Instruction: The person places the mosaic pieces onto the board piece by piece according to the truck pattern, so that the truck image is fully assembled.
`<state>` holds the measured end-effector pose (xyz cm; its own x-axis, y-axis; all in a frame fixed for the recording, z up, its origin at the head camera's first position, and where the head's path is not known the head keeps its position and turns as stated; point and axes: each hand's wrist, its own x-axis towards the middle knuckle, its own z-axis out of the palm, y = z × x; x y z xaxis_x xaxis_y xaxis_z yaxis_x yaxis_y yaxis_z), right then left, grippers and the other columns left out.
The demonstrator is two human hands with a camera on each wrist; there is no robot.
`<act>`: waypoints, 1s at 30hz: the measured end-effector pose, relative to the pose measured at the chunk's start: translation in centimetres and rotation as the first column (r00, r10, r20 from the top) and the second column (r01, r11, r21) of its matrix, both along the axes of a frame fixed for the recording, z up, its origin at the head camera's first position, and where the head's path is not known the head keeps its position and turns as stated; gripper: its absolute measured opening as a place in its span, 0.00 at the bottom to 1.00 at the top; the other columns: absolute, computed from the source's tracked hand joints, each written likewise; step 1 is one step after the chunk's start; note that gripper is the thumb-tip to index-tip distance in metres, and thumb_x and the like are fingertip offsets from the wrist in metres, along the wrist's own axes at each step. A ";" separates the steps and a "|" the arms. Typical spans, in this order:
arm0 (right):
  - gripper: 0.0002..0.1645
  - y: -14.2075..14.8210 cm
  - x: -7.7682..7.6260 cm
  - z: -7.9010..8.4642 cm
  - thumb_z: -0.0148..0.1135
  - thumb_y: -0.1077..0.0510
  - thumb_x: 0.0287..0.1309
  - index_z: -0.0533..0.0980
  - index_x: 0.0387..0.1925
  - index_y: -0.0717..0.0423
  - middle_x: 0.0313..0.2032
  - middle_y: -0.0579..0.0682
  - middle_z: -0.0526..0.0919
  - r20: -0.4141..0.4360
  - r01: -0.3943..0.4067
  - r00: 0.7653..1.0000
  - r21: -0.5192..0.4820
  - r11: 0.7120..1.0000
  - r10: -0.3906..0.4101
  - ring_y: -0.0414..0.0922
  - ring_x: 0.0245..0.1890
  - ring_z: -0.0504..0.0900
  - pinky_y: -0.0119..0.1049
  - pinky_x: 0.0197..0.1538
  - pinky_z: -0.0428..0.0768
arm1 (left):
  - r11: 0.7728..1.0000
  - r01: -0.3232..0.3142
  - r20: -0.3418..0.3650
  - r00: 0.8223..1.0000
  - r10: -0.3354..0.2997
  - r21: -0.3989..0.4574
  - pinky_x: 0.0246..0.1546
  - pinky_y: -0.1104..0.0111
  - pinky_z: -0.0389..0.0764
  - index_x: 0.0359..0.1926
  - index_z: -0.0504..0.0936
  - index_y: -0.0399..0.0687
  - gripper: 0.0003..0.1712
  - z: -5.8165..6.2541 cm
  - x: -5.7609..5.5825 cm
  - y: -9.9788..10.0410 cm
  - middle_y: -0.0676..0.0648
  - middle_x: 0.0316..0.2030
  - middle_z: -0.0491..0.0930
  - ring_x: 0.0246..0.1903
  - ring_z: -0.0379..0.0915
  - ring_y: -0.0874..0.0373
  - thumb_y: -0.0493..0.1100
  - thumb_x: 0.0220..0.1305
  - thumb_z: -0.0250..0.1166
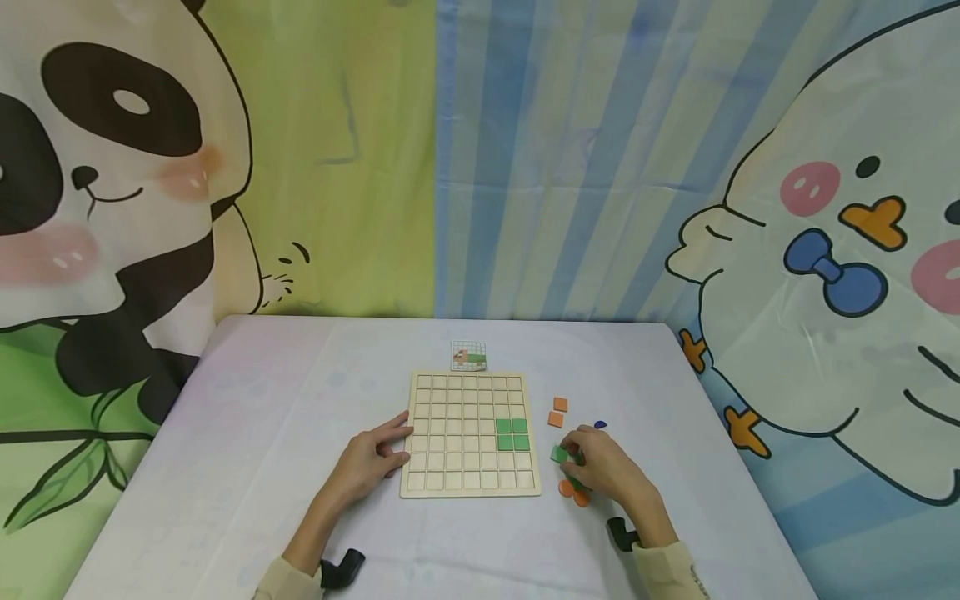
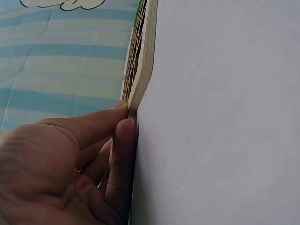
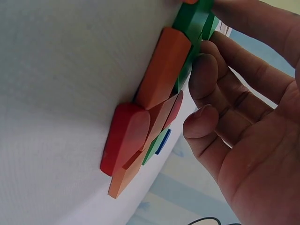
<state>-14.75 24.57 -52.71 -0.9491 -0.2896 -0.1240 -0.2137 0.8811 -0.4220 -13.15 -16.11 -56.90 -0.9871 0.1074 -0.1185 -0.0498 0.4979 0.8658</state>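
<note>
A pale wooden grid board (image 1: 450, 433) lies flat on the table, with several green square tiles (image 1: 512, 434) set in a block near its right edge. My left hand (image 1: 367, 454) touches the board's left edge with its fingertips; in the left wrist view, one fingertip meets the board's rim (image 2: 146, 61). To the right of the board, my right hand (image 1: 600, 462) pinches a green square tile (image 1: 558, 454) between its fingertips. Beneath that hand are more green pieces (image 3: 190, 21), partly hidden. Orange (image 3: 164, 68) and red (image 3: 125, 136) pieces show beside it in the right wrist view.
A small picture card (image 1: 468, 356) lies just behind the board. Right of the board are orange square tiles (image 1: 556, 419), orange round pieces (image 1: 566, 488) and a blue piece (image 1: 600, 425). The white table (image 1: 300, 375) ends at a printed curtain (image 1: 525, 167).
</note>
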 end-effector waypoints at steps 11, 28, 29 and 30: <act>0.12 -0.2 0.0 0.0 0.79 0.61 0.57 0.86 0.42 0.57 0.35 0.44 0.83 0.009 0.020 1.000 0.000 1.000 -0.020 0.39 0.34 0.77 0.31 0.37 0.78 | 1.000 -0.021 -0.016 1.000 0.021 0.009 0.21 0.72 0.72 0.65 0.84 0.44 0.28 -0.1 0.0 0.2 0.52 0.77 0.72 0.22 0.74 0.61 0.33 0.63 0.74; 0.10 -0.2 -0.2 0.0 0.76 0.63 0.58 0.86 0.42 0.57 0.35 0.44 0.83 -0.005 -0.018 1.000 -0.005 1.000 0.018 0.39 0.34 0.77 0.31 0.37 0.79 | 1.000 -0.027 -0.019 0.999 0.027 -0.006 0.21 0.73 0.72 0.65 0.84 0.44 0.29 -0.2 0.0 0.2 0.53 0.77 0.72 0.22 0.74 0.62 0.33 0.63 0.75; 0.10 -0.2 -0.2 0.0 0.76 0.63 0.59 0.86 0.42 0.56 0.35 0.44 0.83 -0.001 -0.017 1.000 -0.002 1.000 0.017 0.38 0.35 0.77 0.31 0.38 0.79 | 1.000 -0.029 -0.015 0.999 0.029 -0.007 0.21 0.73 0.72 0.65 0.84 0.44 0.28 -0.2 0.0 0.2 0.53 0.77 0.72 0.22 0.74 0.62 0.33 0.63 0.75; 0.10 -0.2 -0.2 0.0 0.76 0.63 0.58 0.86 0.42 0.56 0.35 0.44 0.83 0.002 -0.014 1.000 -0.003 1.000 0.014 0.38 0.35 0.77 0.31 0.38 0.79 | 1.000 -0.029 -0.010 1.000 0.029 -0.006 0.21 0.73 0.72 0.65 0.84 0.45 0.29 -0.2 0.0 0.2 0.54 0.77 0.72 0.22 0.74 0.62 0.34 0.63 0.75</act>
<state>-14.95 24.33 -52.68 -0.9447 -0.3033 -0.1246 -0.2253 0.8766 -0.4253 -13.14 -15.90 -57.09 -0.9910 0.0779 -0.1093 -0.0558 0.5016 0.8633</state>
